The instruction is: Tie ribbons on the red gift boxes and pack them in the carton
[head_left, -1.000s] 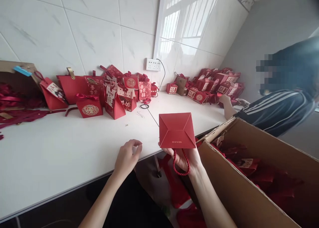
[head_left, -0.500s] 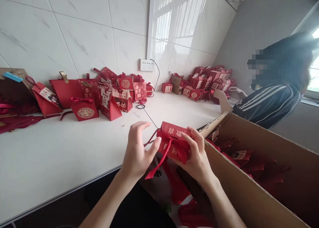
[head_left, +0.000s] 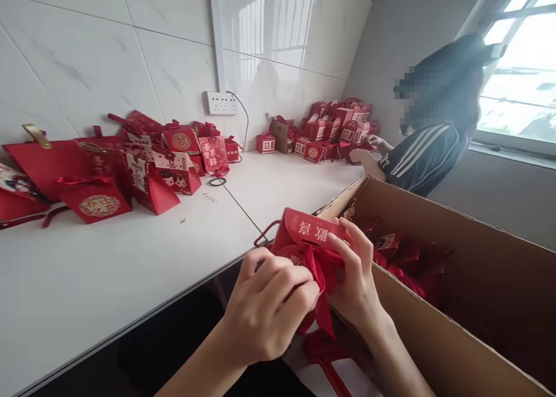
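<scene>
A small red gift box [head_left: 304,228] with pale Chinese characters and a twisted cord handle is held over the counter's front edge. My right hand [head_left: 358,275] grips its right side, fingers over the top. A red ribbon [head_left: 324,293] crosses the front of the box, its tail hanging down. Curled in front of the box, my left hand [head_left: 273,304] has its fingers closed at the ribbon; the fingertips are partly hidden. Beside my right hand stands an open cardboard box [head_left: 403,322] with several red gift boxes [head_left: 399,252] inside.
Red gift boxes and bags [head_left: 147,165] line the white counter [head_left: 208,223] along the wall at left. More red boxes [head_left: 339,128] are piled at the far end, where another person [head_left: 430,148] reaches among them. A socket strip [head_left: 221,103] with a black cable is on the wall.
My left hand, open beside the box before, has moved right across its front and closed at the ribbon. The view has turned right. My right hand still holds the box.
</scene>
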{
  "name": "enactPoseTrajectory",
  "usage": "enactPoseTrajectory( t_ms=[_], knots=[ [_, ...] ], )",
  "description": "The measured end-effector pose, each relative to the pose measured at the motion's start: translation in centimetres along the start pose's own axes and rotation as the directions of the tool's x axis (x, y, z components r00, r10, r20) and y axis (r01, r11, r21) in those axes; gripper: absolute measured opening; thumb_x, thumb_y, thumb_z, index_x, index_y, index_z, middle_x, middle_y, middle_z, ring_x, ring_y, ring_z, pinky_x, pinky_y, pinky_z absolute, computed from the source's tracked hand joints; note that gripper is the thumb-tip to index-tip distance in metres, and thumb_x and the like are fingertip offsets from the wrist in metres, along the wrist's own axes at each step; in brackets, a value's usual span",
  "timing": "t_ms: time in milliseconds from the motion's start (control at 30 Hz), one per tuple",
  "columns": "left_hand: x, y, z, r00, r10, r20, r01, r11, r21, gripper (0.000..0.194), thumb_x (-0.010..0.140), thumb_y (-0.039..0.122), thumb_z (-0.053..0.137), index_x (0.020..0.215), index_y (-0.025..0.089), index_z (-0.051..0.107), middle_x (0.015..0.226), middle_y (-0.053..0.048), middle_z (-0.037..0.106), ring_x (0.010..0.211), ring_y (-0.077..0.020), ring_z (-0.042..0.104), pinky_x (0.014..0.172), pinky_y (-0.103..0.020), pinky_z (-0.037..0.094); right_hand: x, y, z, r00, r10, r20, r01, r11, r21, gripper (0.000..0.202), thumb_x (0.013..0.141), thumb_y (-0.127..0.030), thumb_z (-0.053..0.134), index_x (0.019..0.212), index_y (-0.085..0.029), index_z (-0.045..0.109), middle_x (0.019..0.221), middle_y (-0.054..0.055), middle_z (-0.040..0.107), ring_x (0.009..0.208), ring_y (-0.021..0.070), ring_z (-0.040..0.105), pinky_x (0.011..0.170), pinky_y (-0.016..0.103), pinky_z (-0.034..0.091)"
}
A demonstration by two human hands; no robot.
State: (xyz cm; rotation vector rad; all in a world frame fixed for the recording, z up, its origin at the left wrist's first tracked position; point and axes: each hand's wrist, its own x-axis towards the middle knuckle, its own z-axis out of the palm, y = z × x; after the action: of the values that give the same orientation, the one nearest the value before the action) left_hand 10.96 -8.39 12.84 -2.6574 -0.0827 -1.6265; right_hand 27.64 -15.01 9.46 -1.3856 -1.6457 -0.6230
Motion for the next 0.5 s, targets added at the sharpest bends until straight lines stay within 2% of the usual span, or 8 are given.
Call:
enactPoseTrajectory(
  t_ms=[100, 167, 200, 267, 300, 333, 400, 500],
  knots=[
    [0.8, -0.3, 0.9, 0.995, -0.076, -0.059, 0.070, 0.992, -0.104, 0.012, 0.079, 0.008, 0.064, 0.084, 0.017, 0.057, 0.077, 0.000, 0.066, 0.072, -0.0128, 0.058, 0.073, -0.031, 0.043, -0.8, 0.6, -3.3, 0.998, 0.067, -0.022, -0.068, 0.996, -0.051, 0.078, 0.075, -0.020, 0.069, 0.141, -0.029, 0.029, 0.142, 0.014, 0.031, 0.130, 0.0326, 0.038, 0.097, 0.055, 0.047],
    [1.5, -1.0, 1.9, 0.970, -0.222, -0.096, 0.202, 0.963, -0.179, 0.012, 0.081, 0.008, 0.061, 0.081, 0.018, 0.054, 0.074, 0.001, 0.063, 0.071, -0.0119, 0.058, 0.070, -0.028, 0.044, -1.4, 1.7, -7.1, 0.953, 0.299, -0.055, -0.300, 0.954, -0.007, 0.082, 0.069, -0.032, 0.076, 0.139, -0.032, 0.033, 0.140, 0.013, 0.038, 0.125, 0.0345, 0.046, 0.092, 0.056, 0.050],
    [1.8, -1.4, 2.7, 0.955, -0.285, -0.084, 0.261, 0.940, -0.220, 0.013, 0.083, 0.008, 0.058, 0.080, 0.019, 0.053, 0.073, 0.001, 0.062, 0.071, -0.0117, 0.057, 0.069, -0.028, 0.045, -1.7, 2.5, -9.4, 0.874, 0.483, -0.057, -0.480, 0.875, 0.061, 0.079, 0.069, -0.040, 0.075, 0.137, -0.033, 0.036, 0.137, 0.013, 0.043, 0.119, 0.0345, 0.052, 0.087, 0.055, 0.053],
    [2.2, -1.7, 5.1, 0.953, -0.302, 0.019, 0.293, 0.905, -0.308, 0.012, 0.085, 0.011, 0.054, 0.078, 0.020, 0.052, 0.074, 0.001, 0.062, 0.073, -0.0119, 0.059, 0.072, -0.027, 0.046, -2.5, 4.6, -14.0, 0.523, 0.848, 0.088, -0.837, 0.490, 0.243, 0.058, 0.079, -0.055, 0.058, 0.131, -0.034, 0.044, 0.127, 0.011, 0.057, 0.103, 0.0316, 0.064, 0.072, 0.049, 0.060],
    [2.4, -1.6, 6.6, 0.963, -0.251, 0.094, 0.268, 0.898, -0.350, 0.009, 0.086, 0.013, 0.052, 0.080, 0.020, 0.052, 0.077, 0.000, 0.064, 0.078, -0.0128, 0.060, 0.076, -0.028, 0.046, -3.0, 5.8, -16.0, 0.334, 0.930, 0.155, -0.915, 0.280, 0.290, 0.052, 0.081, -0.061, 0.051, 0.125, -0.033, 0.051, 0.124, 0.010, 0.061, 0.098, 0.0304, 0.067, 0.068, 0.045, 0.061],
    [2.4, -1.3, 8.2, 0.970, -0.175, 0.166, 0.227, 0.896, -0.381, 0.005, 0.086, 0.016, 0.051, 0.084, 0.020, 0.054, 0.085, -0.001, 0.066, 0.086, -0.0144, 0.061, 0.082, -0.029, 0.046, -3.5, 7.1, -17.8, 0.201, 0.966, 0.164, -0.936, 0.139, 0.324, 0.048, 0.082, -0.063, 0.047, 0.119, -0.033, 0.057, 0.121, 0.008, 0.063, 0.096, 0.0282, 0.068, 0.066, 0.040, 0.061],
    [2.3, -0.4, 11.6, 0.963, -0.045, 0.266, 0.149, 0.911, -0.384, 0.013, 0.087, 0.023, 0.051, 0.098, 0.018, 0.056, 0.105, -0.006, 0.066, 0.104, -0.0188, 0.058, 0.092, -0.033, 0.042, -4.8, 9.6, -20.1, 0.102, 0.981, 0.166, -0.926, 0.032, 0.377, 0.045, 0.086, -0.061, 0.040, 0.115, -0.033, 0.059, 0.121, 0.006, 0.064, 0.095, 0.0250, 0.069, 0.066, 0.036, 0.060],
    [1.8, 1.0, 15.7, 0.954, -0.044, 0.296, 0.133, 0.948, -0.290, 0.023, 0.086, 0.030, 0.049, 0.102, 0.018, 0.058, 0.111, -0.008, 0.065, 0.106, -0.0231, 0.056, 0.092, -0.038, 0.036, -6.5, 12.2, -21.0, 0.079, 0.960, 0.268, -0.904, -0.044, 0.425, 0.041, 0.088, -0.054, 0.037, 0.114, -0.031, 0.059, 0.120, 0.006, 0.065, 0.092, 0.0243, 0.070, 0.069, 0.039, 0.058]
  ],
)
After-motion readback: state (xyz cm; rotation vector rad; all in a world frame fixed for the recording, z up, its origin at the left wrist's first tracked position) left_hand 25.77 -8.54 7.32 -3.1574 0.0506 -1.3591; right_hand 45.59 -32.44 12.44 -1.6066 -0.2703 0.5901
